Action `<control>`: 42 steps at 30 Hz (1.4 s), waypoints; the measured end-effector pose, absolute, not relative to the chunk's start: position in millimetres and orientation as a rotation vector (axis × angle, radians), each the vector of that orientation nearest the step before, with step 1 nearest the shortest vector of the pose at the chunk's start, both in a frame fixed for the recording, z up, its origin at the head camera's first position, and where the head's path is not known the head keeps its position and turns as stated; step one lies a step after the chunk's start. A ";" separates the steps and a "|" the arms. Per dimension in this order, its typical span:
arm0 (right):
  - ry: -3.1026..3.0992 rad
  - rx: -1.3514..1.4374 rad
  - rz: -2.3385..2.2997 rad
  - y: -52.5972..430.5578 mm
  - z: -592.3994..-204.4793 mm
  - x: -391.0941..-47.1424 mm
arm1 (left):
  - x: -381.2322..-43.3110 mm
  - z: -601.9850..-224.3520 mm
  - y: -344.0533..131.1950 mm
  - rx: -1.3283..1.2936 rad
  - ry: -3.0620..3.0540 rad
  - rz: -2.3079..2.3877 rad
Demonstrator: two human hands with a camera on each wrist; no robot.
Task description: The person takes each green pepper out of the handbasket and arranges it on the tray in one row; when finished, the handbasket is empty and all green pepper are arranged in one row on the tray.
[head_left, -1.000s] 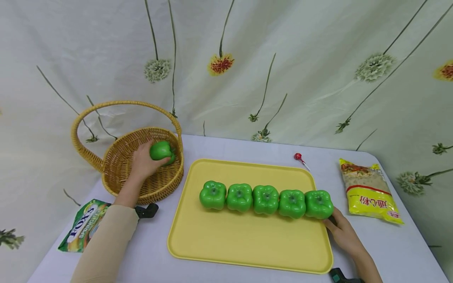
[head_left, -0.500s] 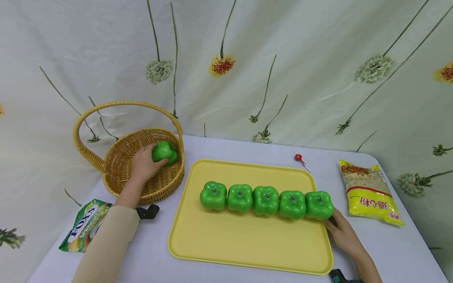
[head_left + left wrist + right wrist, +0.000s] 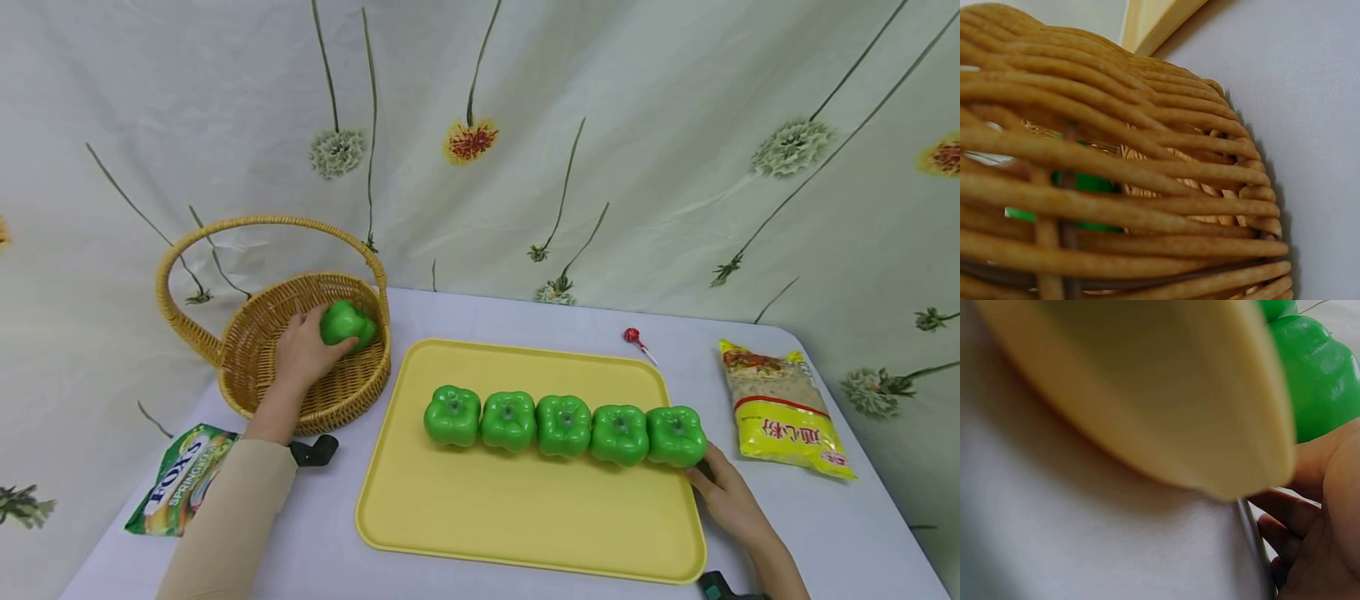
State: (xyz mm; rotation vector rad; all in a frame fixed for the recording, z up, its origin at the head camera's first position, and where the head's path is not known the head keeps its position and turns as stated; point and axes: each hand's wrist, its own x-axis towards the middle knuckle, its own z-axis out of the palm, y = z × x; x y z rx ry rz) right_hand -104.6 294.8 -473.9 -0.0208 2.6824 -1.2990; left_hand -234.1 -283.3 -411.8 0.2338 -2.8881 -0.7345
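Observation:
At the left of the head view, my left hand (image 3: 303,350) reaches into a wicker basket (image 3: 352,408) and grips a green bell pepper (image 3: 347,323), thumb on its near side. Through the weave in the left wrist view, bits of the green pepper (image 3: 1091,182) show; most of the hand is hidden. My right hand (image 3: 727,496) holds the right rim of a yellow tray (image 3: 525,517), beside the last of several green bell peppers (image 3: 564,425) standing in a row. The right wrist view has the thumb above the tray rim (image 3: 1260,394) and curled fingers (image 3: 1288,512) below it.
A red lollipop (image 3: 633,335) lies behind the tray. To the right is a yellow bag of pasta (image 3: 787,408); a green Fox's packet (image 3: 180,479) lies by my left sleeve. The basket's tall handle (image 3: 273,219) arches over its opening. A floral cloth (image 3: 660,167) hangs behind the table.
My left hand and the pepper in it have shifted very slightly within the basket. The right hand, the tray and the row of peppers stay in place.

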 end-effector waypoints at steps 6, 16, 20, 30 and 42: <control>2.682 -0.017 -1.295 295.3 -474.9 -104.6 | -233.0 -410.5 -283.7 0.253 -2.898 -0.734; 2.678 -0.034 -1.322 295.0 -474.6 -104.8 | -223.7 -405.7 -288.7 0.284 -2.842 -0.905; 2.690 -0.052 -1.331 295.4 -474.5 -104.4 | -213.1 -395.7 -287.4 0.287 -2.769 -0.999; 2.709 -0.076 -1.329 295.9 -476.1 -103.9 | -168.0 -365.7 -273.5 0.147 -2.577 -1.184; 2.700 -0.057 -1.320 295.6 -475.3 -103.9 | -121.3 -370.8 -246.2 -0.276 -2.455 -1.420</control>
